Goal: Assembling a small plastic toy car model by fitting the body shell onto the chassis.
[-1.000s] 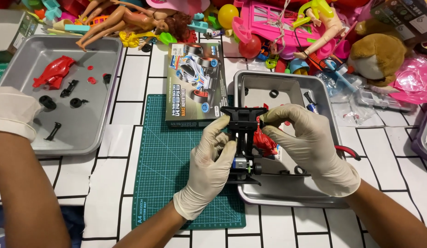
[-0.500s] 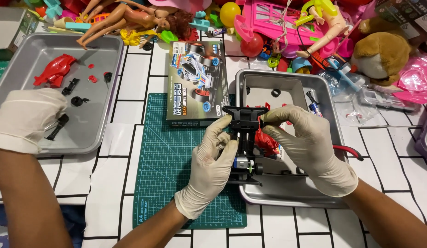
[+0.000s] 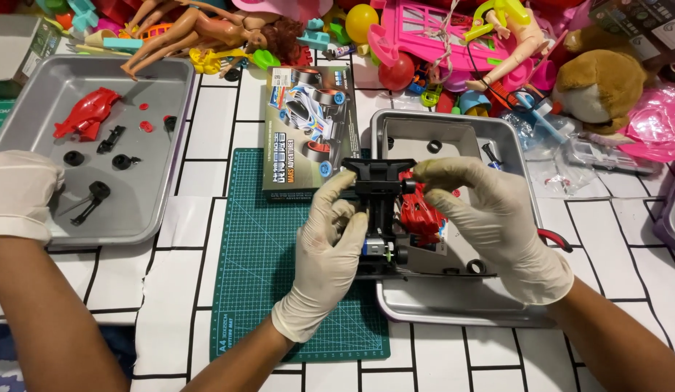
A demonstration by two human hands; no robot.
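Note:
My left hand (image 3: 328, 250) and my right hand (image 3: 497, 225), both in pale gloves, hold a black toy car chassis (image 3: 377, 192) between them. The chassis sits over the left edge of a grey metal tray (image 3: 453, 134). My left fingers wrap its left side near a small motor. My right thumb and fingers pinch its upper right, beside a red part (image 3: 422, 215). Small black rings lie loose in this tray.
A green cutting mat (image 3: 254, 254) lies under my left wrist, with a kit box (image 3: 308, 120) above it. A second grey tray (image 3: 39, 116) at left holds a red car body (image 3: 87, 112) and black parts. Another person's gloved hand (image 3: 18, 192) rests at its edge. Dolls and toys crowd the back.
The other person's gloved hand reached into the left tray, then drew back to its left edge. My own hands and the chassis have barely moved.

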